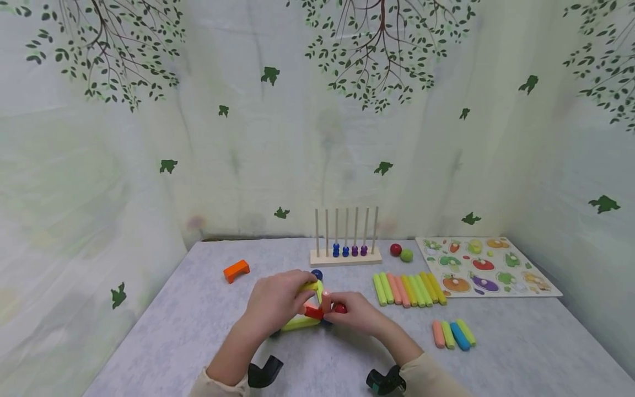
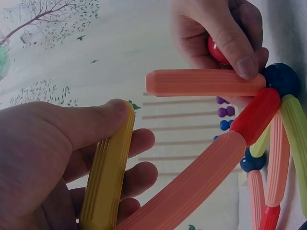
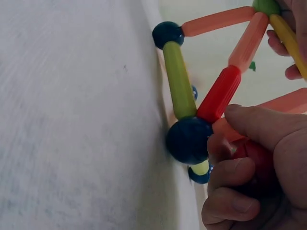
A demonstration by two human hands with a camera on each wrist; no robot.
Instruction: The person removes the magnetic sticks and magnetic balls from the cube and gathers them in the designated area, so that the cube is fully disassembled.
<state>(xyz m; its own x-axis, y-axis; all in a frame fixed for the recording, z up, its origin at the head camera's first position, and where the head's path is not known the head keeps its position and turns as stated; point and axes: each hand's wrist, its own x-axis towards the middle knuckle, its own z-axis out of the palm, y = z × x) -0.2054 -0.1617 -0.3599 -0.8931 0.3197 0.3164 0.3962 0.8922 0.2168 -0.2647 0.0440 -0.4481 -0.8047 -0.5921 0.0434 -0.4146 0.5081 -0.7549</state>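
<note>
Left hand [image 2: 43,153] grips a yellow rod [image 2: 108,172]; right hand [image 1: 359,314] pinches a pink rod [image 2: 206,82].
The frame [image 1: 300,323] sits on the counter [image 1: 163,353] between them, a red ball [image 3: 259,165] tucked in the right hand's fingers; bracing the blue ball [image 3: 189,140] at the pink rod's foot while easing the yellow rod into line, without tugging, should spare the joints.

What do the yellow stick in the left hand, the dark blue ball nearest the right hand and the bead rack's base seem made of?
Yellow stick: likely plastic, satin finish; even lengthwise ridges look molded.
Dark blue ball: perhaps plastic or coated metal; smooth, faintly shiny surface.
Rack base: probably matte wood, judging by its pale tan color.
</note>
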